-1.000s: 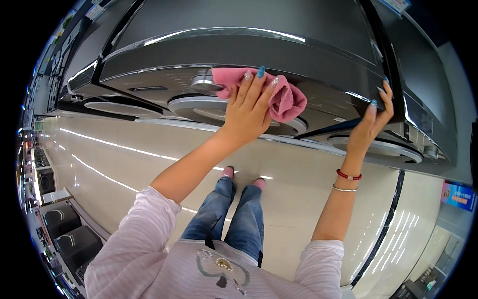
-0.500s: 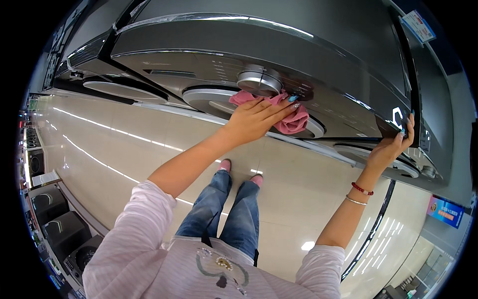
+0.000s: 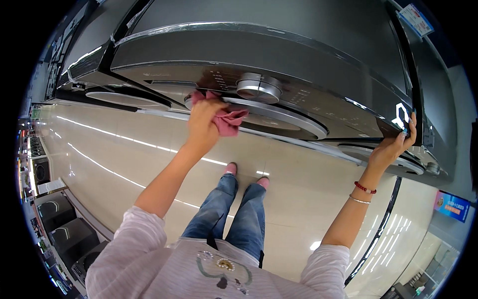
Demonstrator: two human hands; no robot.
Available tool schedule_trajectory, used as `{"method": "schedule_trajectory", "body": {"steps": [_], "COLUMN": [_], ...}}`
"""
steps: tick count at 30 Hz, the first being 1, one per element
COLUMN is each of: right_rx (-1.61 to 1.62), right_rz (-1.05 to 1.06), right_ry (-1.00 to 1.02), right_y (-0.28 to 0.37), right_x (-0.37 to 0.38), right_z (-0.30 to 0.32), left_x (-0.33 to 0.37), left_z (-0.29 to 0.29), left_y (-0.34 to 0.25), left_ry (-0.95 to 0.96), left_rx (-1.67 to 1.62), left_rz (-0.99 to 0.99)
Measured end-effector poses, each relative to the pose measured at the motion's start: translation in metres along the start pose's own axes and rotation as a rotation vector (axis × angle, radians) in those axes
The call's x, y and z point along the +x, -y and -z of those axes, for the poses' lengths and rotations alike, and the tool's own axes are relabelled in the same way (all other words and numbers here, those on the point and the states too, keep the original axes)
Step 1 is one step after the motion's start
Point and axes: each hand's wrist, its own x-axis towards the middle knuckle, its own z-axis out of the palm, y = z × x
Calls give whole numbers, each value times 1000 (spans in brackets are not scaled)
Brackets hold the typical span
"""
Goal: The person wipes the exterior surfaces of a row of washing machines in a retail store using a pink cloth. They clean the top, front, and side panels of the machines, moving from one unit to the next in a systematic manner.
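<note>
Dark washing machine (image 3: 269, 57): spans the upper view, glossy control panel (image 3: 318, 94) along its front.
Round door (image 3: 298, 119): pale-rimmed, below the panel.
Right hand (image 3: 392, 148): thumb and fingers apart, touching the machine's right front edge.
Left hand (image 3: 203, 124): fingers bent, clamped on the pink cloth (image 3: 230, 122).
Pink cloth: bunched, over the door rim's left part.
Silver knob (image 3: 259, 89): on the panel, right of the cloth.
</note>
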Motion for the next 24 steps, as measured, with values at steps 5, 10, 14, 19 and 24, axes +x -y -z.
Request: {"method": "schedule_trajectory", "body": {"steps": [5,10,14,19,24], "right_rx": [-58,-73,-72,-147,-148], "right_rz": [46,71,78,113,146], "right_ry": [-65,-61,-60,-54,-51], "right_y": [-4,-10,-8,-8,-9], "right_x": [1,2,1,3,3], "right_z": [-3,-2,-4,-2,-2], "left_x": [33,58,55,57,62], "left_z": [25,25,8,6,3], "left_y": [-38,-90,-99,-99,-97], "left_ry": [105,371,100,122,131], "left_rx": [-780,-1082,-1142,-1126,-809], "left_rz": [638,1177,1218,1145,1017]}}
